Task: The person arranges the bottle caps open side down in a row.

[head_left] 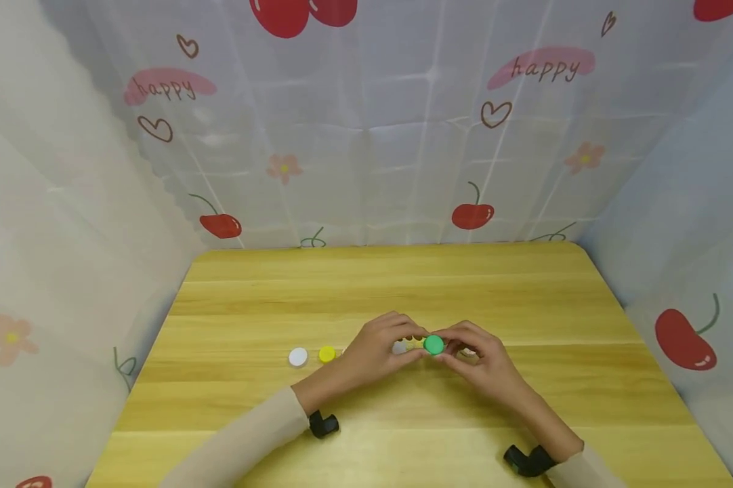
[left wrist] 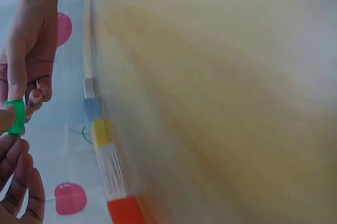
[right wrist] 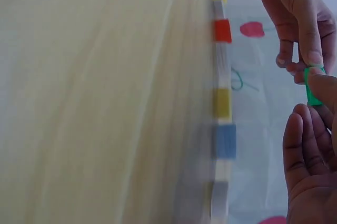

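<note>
A small round green bottle cap [head_left: 434, 344] is held up between both hands, its flat top towards the head camera. My left hand [head_left: 383, 347] pinches its left side between thumb and fingers. From the other side, the thumb and fingertips of my right hand [head_left: 484, 354] grip it too. Both wrist views show the green cap [left wrist: 16, 117] edge-on, raised above the table. Left of the left hand, a white cap [head_left: 298, 357] and a yellow cap [head_left: 326, 354] lie on the wood. The hands partly hide other small pieces behind them.
Along the wooden table [head_left: 366, 447], the wrist views show a row of small pieces, among them a red one [right wrist: 222, 30], a blue one [right wrist: 226, 141] and a whitish ridged one [left wrist: 111, 169]. Printed curtains [head_left: 366, 135] enclose the table at the back and both sides.
</note>
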